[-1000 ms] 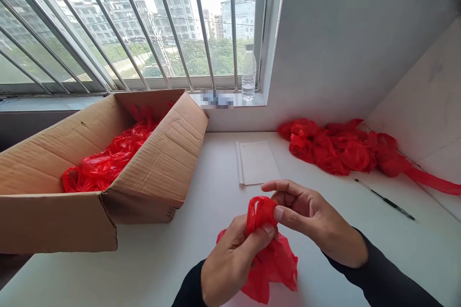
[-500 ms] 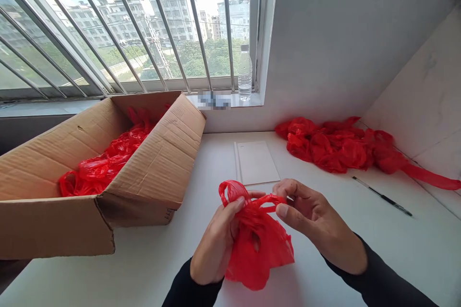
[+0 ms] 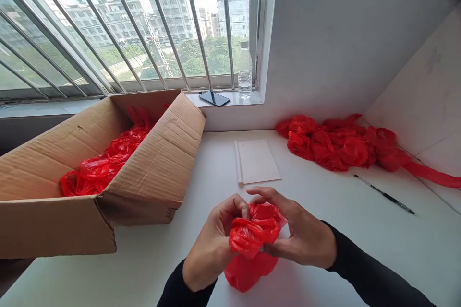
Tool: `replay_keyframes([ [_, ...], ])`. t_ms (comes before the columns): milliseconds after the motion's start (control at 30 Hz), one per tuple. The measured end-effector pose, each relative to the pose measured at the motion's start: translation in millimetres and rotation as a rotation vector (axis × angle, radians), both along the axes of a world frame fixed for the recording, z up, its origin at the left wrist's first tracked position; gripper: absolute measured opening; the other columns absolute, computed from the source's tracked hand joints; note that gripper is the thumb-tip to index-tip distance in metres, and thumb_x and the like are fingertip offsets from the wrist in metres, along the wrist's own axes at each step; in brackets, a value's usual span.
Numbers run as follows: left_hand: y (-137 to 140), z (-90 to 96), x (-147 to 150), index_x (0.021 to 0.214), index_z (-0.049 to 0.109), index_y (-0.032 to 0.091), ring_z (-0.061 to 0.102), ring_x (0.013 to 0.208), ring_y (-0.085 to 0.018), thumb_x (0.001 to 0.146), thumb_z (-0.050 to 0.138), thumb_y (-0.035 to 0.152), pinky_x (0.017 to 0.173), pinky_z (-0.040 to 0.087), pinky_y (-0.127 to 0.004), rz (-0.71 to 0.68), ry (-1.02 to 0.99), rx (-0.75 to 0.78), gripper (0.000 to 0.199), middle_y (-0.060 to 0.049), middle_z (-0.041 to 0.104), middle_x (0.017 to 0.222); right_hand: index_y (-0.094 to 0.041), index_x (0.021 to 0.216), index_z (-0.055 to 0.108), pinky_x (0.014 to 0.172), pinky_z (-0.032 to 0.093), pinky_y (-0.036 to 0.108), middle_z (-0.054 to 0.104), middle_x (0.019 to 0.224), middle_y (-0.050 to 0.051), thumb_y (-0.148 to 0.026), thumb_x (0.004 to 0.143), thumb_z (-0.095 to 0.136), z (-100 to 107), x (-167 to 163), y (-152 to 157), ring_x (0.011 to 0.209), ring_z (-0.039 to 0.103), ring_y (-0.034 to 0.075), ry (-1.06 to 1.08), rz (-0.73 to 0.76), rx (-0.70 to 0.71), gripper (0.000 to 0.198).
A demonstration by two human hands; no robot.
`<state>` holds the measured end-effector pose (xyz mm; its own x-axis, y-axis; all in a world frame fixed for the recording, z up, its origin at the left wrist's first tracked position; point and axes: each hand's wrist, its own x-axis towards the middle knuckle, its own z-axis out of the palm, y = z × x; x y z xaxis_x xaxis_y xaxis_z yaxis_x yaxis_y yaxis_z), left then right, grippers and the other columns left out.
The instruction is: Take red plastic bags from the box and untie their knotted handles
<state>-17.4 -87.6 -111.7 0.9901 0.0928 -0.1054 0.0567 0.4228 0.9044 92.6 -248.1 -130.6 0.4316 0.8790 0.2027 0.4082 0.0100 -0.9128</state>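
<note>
A thin red plastic bag (image 3: 252,237) is bunched up between my two hands, above the white table (image 3: 151,268). My left hand (image 3: 216,242) grips its left side, with the fingers curled into the folds near the top. On the other side, my right hand (image 3: 293,230) closes around the bag, thumb below and fingers over the top. The lower part of the bag hangs down under both hands. Some fingertips are hidden by the crumpled plastic.
At the left, an open cardboard box (image 3: 158,168) holds more red bags (image 3: 108,158). A heap of red bags (image 3: 334,146) lies against the wall at right, near a pen (image 3: 385,195). A white notebook (image 3: 258,161) lies ahead. On the sill are a phone (image 3: 214,98) and water bottle (image 3: 245,72).
The bag's loops, held apart before, are now gathered into a crumpled bunch. My right hand has moved left and in, from pinching a loop to clasping the bag.
</note>
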Motion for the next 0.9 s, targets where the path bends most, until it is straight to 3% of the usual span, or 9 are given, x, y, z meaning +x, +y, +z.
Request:
replay_keyframes([
  [100, 5, -3.2, -4, 0.096, 0.061, 0.022, 0.058, 0.074, -0.012, 0.089, 0.069, 0.029, 0.073, 0.047, -0.023, -0.049, 0.005, 0.113, 0.013, 0.000, 0.065, 0.085, -0.027, 0.125, 0.055, 0.104, 0.042, 0.043, 0.065, 0.108, 0.002, -0.022, 0.076, 0.077, -2, 1, 0, 0.100, 0.061, 0.022, 0.008, 0.004, -0.016, 0.053],
  [167, 7, -4.0, -6, 0.102, 0.063, 0.022, 0.060, 0.081, -0.013, 0.098, 0.054, 0.034, 0.080, 0.048, -0.026, -0.055, 0.020, 0.159, 0.015, -0.002, 0.065, 0.091, -0.029, 0.130, 0.052, 0.103, 0.042, 0.043, 0.063, 0.111, 0.002, -0.028, 0.080, 0.076, -1, 0, -1, 0.102, 0.059, 0.022, 0.023, -0.007, -0.004, 0.055],
  [233, 8, -2.2, -6, 0.095, 0.064, 0.021, 0.058, 0.079, -0.013, 0.100, 0.051, 0.037, 0.077, 0.047, -0.025, -0.051, 0.041, 0.206, 0.020, -0.001, 0.064, 0.088, -0.033, 0.139, 0.045, 0.101, 0.043, 0.041, 0.057, 0.123, 0.003, -0.034, 0.085, 0.073, 0, -1, -3, 0.113, 0.054, 0.023, 0.036, -0.029, 0.037, 0.060],
  [300, 9, 1.6, -5, 0.089, 0.064, 0.020, 0.055, 0.075, -0.012, 0.099, 0.052, 0.038, 0.071, 0.045, -0.023, -0.063, 0.051, 0.278, 0.024, 0.000, 0.061, 0.082, -0.036, 0.135, 0.048, 0.103, 0.041, 0.040, 0.053, 0.127, 0.003, -0.035, 0.091, 0.067, 3, -2, -4, 0.120, 0.049, 0.023, 0.014, -0.053, 0.112, 0.048],
  [433, 9, 7.7, -2, 0.094, 0.067, 0.019, 0.055, 0.080, -0.013, 0.098, 0.051, 0.043, 0.072, 0.044, -0.021, -0.121, 0.038, 0.357, 0.029, -0.001, 0.059, 0.085, -0.031, 0.105, 0.064, 0.107, 0.036, 0.042, 0.057, 0.102, 0.001, -0.027, 0.098, 0.057, 9, -6, -4, 0.101, 0.055, 0.020, -0.010, -0.107, 0.210, 0.010],
  [633, 3, 2.8, -3, 0.066, 0.056, 0.018, 0.047, 0.059, -0.012, 0.097, 0.048, 0.050, 0.060, 0.039, -0.024, -0.120, 0.122, 0.454, 0.045, 0.001, 0.051, 0.062, -0.028, 0.099, 0.059, 0.095, 0.043, 0.037, 0.057, 0.106, 0.002, -0.023, 0.098, 0.054, 10, -12, -6, 0.110, 0.053, 0.022, 0.043, -0.234, 0.244, 0.007],
  [767, 3, 0.1, -2, 0.096, 0.069, 0.019, 0.057, 0.059, -0.014, 0.094, 0.053, 0.052, 0.061, 0.046, -0.026, -0.123, 0.133, 0.151, 0.037, -0.002, 0.061, 0.066, -0.027, 0.096, 0.056, 0.090, 0.045, 0.037, 0.057, 0.104, 0.003, -0.021, 0.098, 0.050, 11, -15, -8, 0.104, 0.056, 0.022, 0.086, -0.251, 0.249, 0.009],
  [833, 5, -1.1, -1, 0.109, 0.069, 0.020, 0.062, 0.065, -0.016, 0.095, 0.054, 0.048, 0.068, 0.050, -0.029, -0.086, 0.079, -0.016, 0.034, -0.004, 0.065, 0.073, -0.026, 0.091, 0.054, 0.094, 0.045, 0.038, 0.056, 0.113, 0.003, -0.011, 0.088, 0.052, 13, -18, -12, 0.113, 0.053, 0.025, -0.003, -0.180, 0.233, 0.015],
  [900, 7, -2.9, 0, 0.101, 0.071, 0.018, 0.062, 0.068, -0.016, 0.093, 0.059, 0.044, 0.069, 0.050, -0.028, -0.069, 0.044, -0.049, 0.029, -0.004, 0.065, 0.073, -0.025, 0.088, 0.053, 0.102, 0.042, 0.041, 0.053, 0.124, 0.003, -0.003, 0.072, 0.054, 16, -19, -15, 0.121, 0.048, 0.027, -0.133, -0.071, 0.212, 0.028],
])
